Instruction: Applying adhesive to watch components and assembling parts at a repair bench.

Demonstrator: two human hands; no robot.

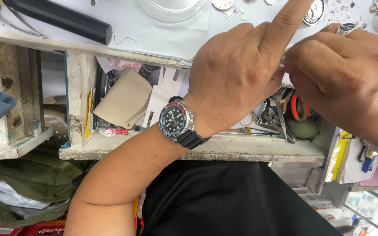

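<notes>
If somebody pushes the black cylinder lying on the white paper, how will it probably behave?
The black cylinder looks round and smooth, so it would probably roll rather than slide. It seems rigid, not floppy. Lying near the bench edge, it might roll off.

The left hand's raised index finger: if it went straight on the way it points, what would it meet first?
Probably nothing near: the left hand points its finger up past a round watch part beside it, then leaves the picture. Depth is unclear.

The wristwatch has a black dial, a blue and red ring and a black strap. A black rod lies on white paper at the surface's near edge. The open drawer holds a beige pouch, a red pen and red-handled pliers.
</notes>
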